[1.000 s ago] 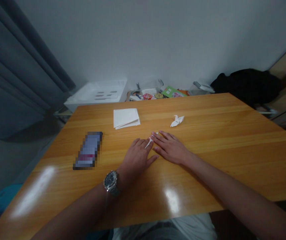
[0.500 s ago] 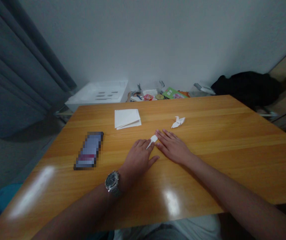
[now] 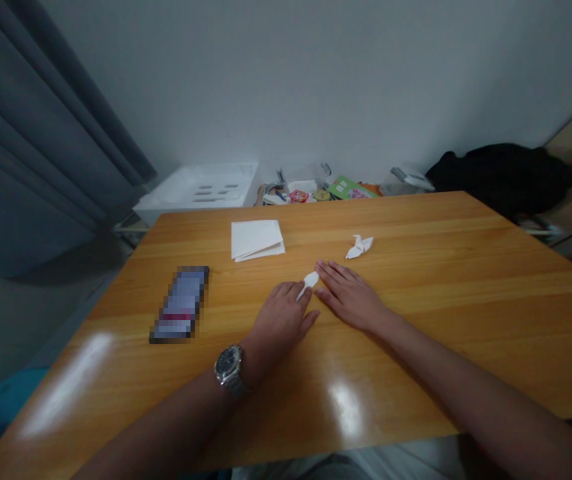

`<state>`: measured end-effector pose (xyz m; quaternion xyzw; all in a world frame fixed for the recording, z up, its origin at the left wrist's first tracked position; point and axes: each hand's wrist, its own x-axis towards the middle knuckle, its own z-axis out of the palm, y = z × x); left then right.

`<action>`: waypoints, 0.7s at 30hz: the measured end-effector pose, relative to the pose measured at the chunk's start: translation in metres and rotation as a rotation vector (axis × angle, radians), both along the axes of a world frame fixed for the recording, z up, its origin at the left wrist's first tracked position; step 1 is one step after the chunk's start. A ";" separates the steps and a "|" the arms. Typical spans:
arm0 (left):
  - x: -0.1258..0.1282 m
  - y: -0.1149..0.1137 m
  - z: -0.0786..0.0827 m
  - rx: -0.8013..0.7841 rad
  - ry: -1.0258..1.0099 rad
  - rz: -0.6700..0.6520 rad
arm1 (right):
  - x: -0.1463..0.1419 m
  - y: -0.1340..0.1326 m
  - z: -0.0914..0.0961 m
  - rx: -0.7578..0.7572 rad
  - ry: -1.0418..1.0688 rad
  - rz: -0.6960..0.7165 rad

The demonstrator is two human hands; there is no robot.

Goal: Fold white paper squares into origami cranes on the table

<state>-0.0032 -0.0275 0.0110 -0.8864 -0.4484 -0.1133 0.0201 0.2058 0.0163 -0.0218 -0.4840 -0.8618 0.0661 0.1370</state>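
A small folded piece of white paper [image 3: 310, 282] lies flat on the wooden table [image 3: 431, 320] between my hands. My left hand [image 3: 282, 313], with a metal watch on the wrist, presses its fingers on the near end of the paper; its thumb is stretched out to the side. On the far right end of the paper rest the fingertips of my right hand [image 3: 351, 298], its fingers laid out flat. Beyond that hand stands a white folded paper bird [image 3: 360, 247]. Part of the paper is hidden under my fingers.
White folded sheets [image 3: 257, 239] lie toward the back. A phone [image 3: 181, 305] with a blurred screen is at the left. Behind the table are a white foam tray [image 3: 206, 183], a green booklet [image 3: 350, 188] and a black cloth heap [image 3: 501, 177].
The whole view has shifted slightly. Both hands stay on the folded paper in nearly the same pose; nothing has been picked up or put down.
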 end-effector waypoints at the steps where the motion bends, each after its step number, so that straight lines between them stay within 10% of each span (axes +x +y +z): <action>1: 0.000 0.001 0.000 0.000 -0.007 0.000 | 0.000 0.000 0.000 0.007 0.002 0.003; 21: -0.016 0.024 -0.006 -0.039 -0.206 -0.059 | 0.009 0.004 0.007 0.059 0.140 0.135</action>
